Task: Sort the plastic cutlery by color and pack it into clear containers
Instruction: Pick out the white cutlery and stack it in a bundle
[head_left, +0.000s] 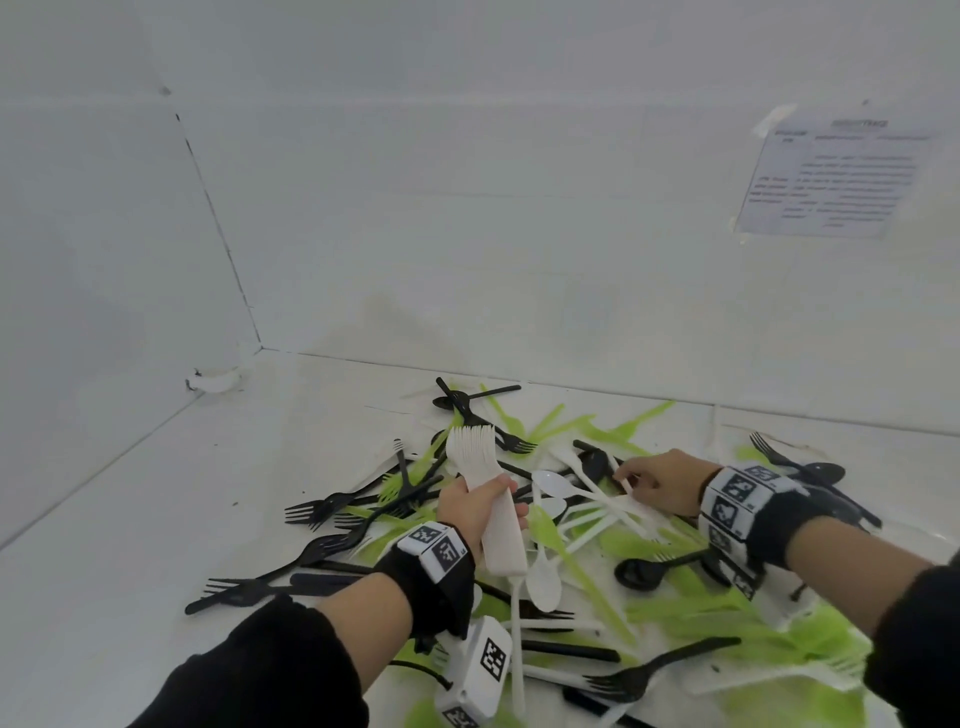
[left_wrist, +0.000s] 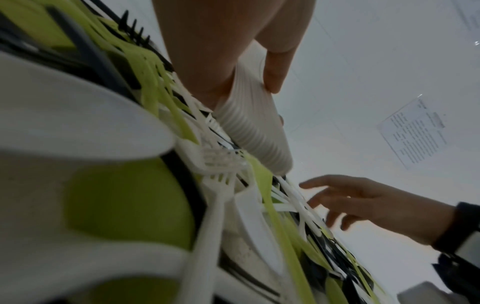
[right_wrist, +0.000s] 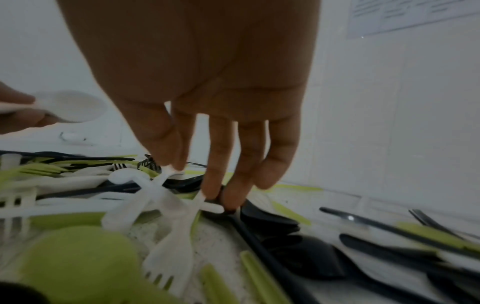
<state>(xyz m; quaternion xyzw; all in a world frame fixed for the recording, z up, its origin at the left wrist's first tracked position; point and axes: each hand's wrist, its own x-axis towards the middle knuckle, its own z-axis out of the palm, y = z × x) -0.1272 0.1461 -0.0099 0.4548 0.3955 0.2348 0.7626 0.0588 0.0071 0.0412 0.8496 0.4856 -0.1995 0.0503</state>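
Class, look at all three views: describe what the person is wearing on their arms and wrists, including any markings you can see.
Both arms wear black long sleeves pushed back from the wrists. The left wrist carries a black strap with white blocks printed with black square code markers, and a white boxy camera unit with similar markers hangs below. The right wrist has a similar black band with marker blocks. The hands are bare.

Paper on wall: text too blurred to read. Pile cut off at bottom/right edges; R fingertips partly hidden.
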